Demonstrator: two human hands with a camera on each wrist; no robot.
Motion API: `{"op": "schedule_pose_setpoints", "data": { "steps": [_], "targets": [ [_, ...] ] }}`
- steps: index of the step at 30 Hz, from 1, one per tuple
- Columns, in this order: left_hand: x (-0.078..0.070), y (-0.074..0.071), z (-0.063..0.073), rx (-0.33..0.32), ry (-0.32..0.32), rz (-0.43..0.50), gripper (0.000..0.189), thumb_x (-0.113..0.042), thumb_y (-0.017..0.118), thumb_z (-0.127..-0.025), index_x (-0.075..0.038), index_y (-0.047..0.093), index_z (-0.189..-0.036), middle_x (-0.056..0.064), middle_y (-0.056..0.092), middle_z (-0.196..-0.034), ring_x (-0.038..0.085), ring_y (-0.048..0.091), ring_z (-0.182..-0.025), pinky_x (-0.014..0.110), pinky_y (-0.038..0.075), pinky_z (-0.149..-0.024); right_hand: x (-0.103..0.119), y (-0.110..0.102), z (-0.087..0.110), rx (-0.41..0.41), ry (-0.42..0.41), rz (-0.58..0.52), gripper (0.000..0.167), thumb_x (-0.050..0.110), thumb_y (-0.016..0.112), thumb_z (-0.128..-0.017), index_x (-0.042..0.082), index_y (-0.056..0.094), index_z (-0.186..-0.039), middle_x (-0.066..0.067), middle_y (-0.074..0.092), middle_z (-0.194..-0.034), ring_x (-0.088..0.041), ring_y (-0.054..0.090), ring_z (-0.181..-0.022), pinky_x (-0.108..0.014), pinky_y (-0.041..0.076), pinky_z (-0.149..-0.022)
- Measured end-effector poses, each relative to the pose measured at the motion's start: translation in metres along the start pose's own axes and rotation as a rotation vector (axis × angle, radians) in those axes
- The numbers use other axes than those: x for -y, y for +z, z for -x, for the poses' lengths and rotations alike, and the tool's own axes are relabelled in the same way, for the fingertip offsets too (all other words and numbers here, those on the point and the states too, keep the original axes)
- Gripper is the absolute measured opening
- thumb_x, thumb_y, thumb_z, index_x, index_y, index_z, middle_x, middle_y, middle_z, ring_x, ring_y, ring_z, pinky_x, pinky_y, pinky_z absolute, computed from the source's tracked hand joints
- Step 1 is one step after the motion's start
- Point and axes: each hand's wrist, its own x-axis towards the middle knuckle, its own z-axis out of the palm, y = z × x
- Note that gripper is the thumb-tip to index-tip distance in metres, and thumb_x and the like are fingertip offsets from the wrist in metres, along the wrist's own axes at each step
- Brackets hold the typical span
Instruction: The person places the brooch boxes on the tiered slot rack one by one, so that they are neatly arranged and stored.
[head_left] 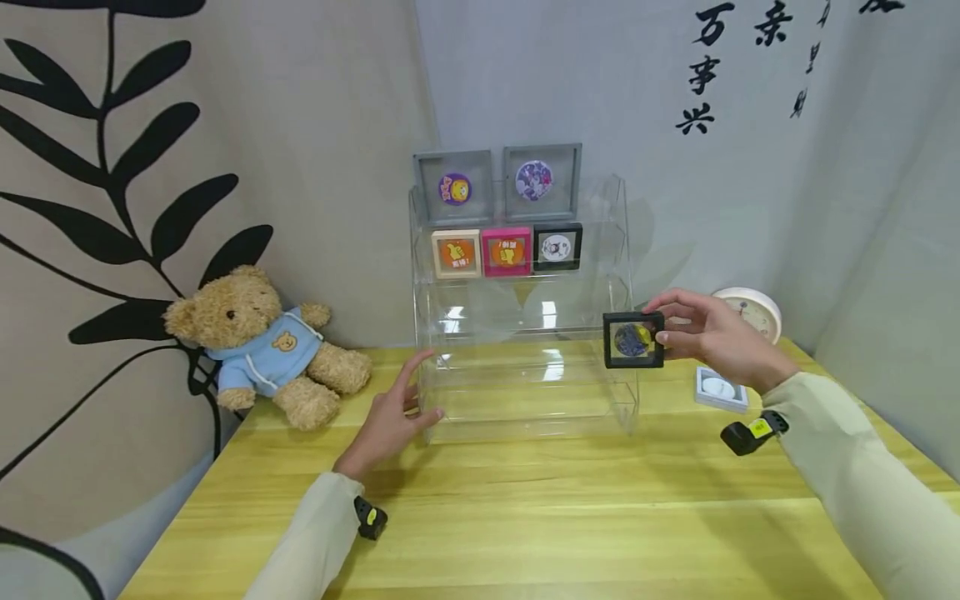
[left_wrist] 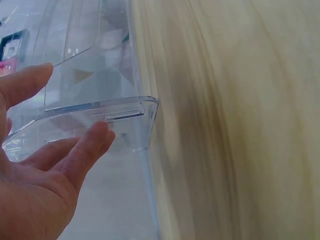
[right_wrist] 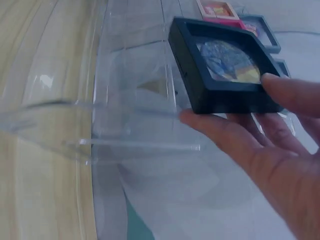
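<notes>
A clear acrylic tiered stand (head_left: 517,408) stands on the wooden table. My left hand (head_left: 386,425) is at its left side, fingers extended and spread; in the left wrist view its fingertips (left_wrist: 100,131) are right at the clear side panel. My right hand (head_left: 697,333) pinches a small black square display frame (head_left: 633,350) with a blue and yellow round badge inside, held up by the stand's right side. In the right wrist view, the thumb lies on the front of this frame (right_wrist: 227,65) and the fingers support it from below and behind.
Two grey frames (head_left: 453,208) top the stand. Cream, pink and black frames (head_left: 507,252) line the tier below. A teddy bear (head_left: 262,350) sits at left. At right are a white round clock (head_left: 752,313) and a white frame (head_left: 722,388) lying flat.
</notes>
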Motion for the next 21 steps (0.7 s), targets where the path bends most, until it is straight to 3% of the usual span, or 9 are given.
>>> {"op": "schedule_pose_setpoints", "data": {
  "steps": [7, 12, 18, 21],
  "targets": [
    [-0.001, -0.001, 0.001, 0.009, -0.006, -0.001, 0.09, -0.017, 0.076, -0.09, -0.052, 0.022, -0.154, 0.036, 0.032, -0.156, 0.05, 0.053, -0.131, 0.06, 0.055, -0.099, 0.019, 0.019, -0.023, -0.039, -0.004, -0.003, 0.037, 0.006, 0.059, -0.1, 0.006, 0.051, -0.136, -0.011, 0.055, -0.126, -0.007, 0.069, -0.099, -0.023, 0.063, -0.086],
    [-0.002, -0.001, 0.001, 0.006, -0.021, -0.002, 0.09, -0.016, 0.076, -0.09, -0.048, 0.022, -0.155, 0.034, 0.034, -0.156, 0.049, 0.052, -0.132, 0.06, 0.055, -0.099, 0.034, 0.032, -0.045, -0.059, -0.022, 0.011, 0.037, 0.001, 0.058, -0.098, 0.004, 0.054, -0.135, -0.017, 0.053, -0.128, -0.009, 0.07, -0.101, -0.026, 0.063, -0.09],
    [-0.003, 0.0, 0.0, 0.003, -0.015, -0.01, 0.091, -0.015, 0.075, -0.091, -0.055, 0.021, -0.152, 0.035, 0.029, -0.157, 0.051, 0.051, -0.133, 0.062, 0.054, -0.101, 0.053, 0.05, -0.074, -0.124, -0.059, -0.061, 0.037, -0.006, 0.06, -0.095, 0.002, 0.058, -0.13, -0.016, 0.06, -0.125, -0.019, 0.069, -0.107, -0.029, 0.063, -0.092],
    [-0.003, 0.0, 0.001, 0.005, -0.013, -0.017, 0.09, -0.017, 0.075, -0.091, -0.052, 0.021, -0.153, 0.036, 0.029, -0.157, 0.051, 0.052, -0.132, 0.062, 0.054, -0.1, 0.059, 0.059, -0.09, -0.152, -0.089, -0.099, 0.037, -0.01, 0.059, -0.093, 0.002, 0.061, -0.128, -0.014, 0.061, -0.123, -0.021, 0.068, -0.109, -0.029, 0.063, -0.091]
  ]
}}
